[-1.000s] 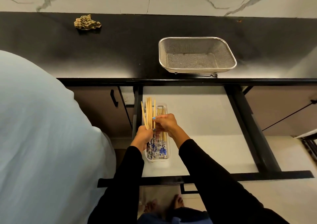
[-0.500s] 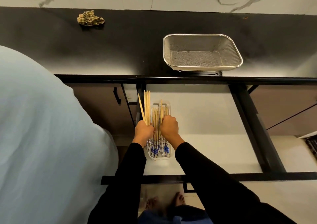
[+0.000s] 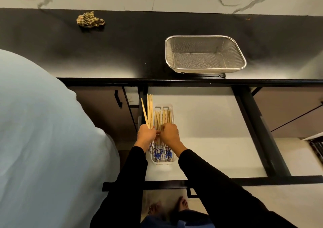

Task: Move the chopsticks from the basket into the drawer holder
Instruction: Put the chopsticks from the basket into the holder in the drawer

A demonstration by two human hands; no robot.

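Gripping ~4 chopsticks point(image 3: 149, 111), L hand point(image 3: 146, 134)

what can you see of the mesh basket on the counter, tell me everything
The mesh basket is a rectangular strainer of fine silvery metal mesh with a solid wire rim, rounded corners and sloping walls. It stands upright on small wire feet on the black counter, near its front edge, above the open drawer. Nothing lies inside it; no chopsticks remain. Neither hand touches it, and only the counter is in contact with it.
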